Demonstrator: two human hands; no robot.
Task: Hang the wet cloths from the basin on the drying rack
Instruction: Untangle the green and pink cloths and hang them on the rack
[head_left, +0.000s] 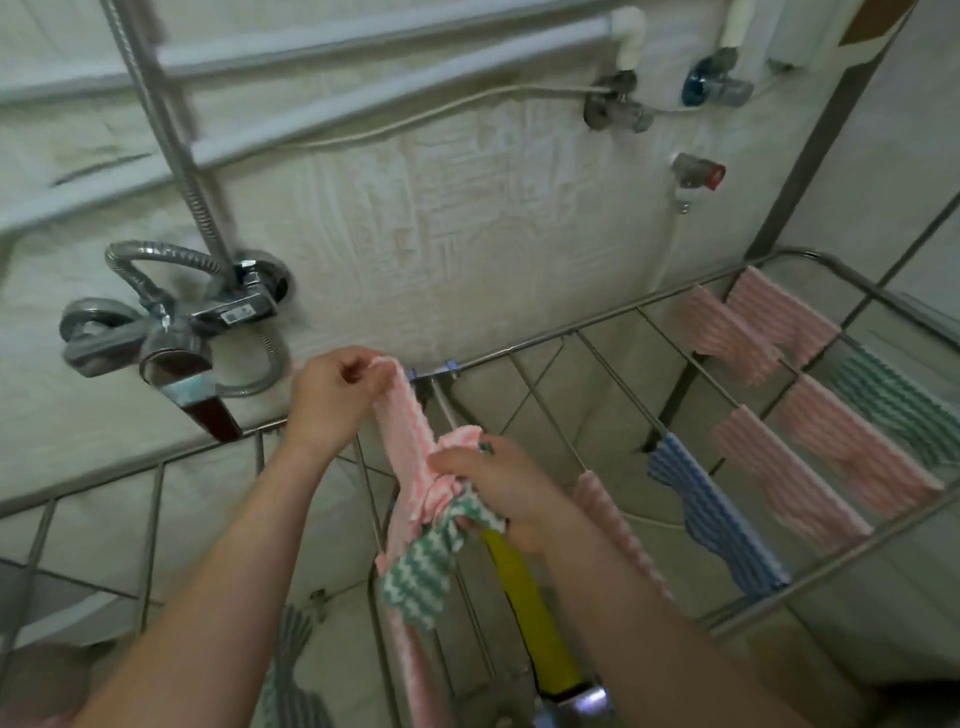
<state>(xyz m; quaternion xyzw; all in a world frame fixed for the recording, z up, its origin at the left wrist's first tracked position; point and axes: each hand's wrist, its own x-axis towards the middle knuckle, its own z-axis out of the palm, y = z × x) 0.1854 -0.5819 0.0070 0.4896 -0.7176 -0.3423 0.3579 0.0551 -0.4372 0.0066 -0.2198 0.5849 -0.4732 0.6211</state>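
both hands (332, 400) stretch a pink cloth (410, 441) above the rack (597, 325).

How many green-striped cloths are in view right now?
2. One green-and-white striped cloth is bunched in the right hand; a second green-striped cloth hangs at the far right of the metal drying rack. A blurred striped piece at bottom left may be a third.

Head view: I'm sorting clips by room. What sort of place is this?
Probably a bathroom or wash area: a shower mixer with a metal hose on the wall, pipe valves above, and a drying rack hung with cloths.
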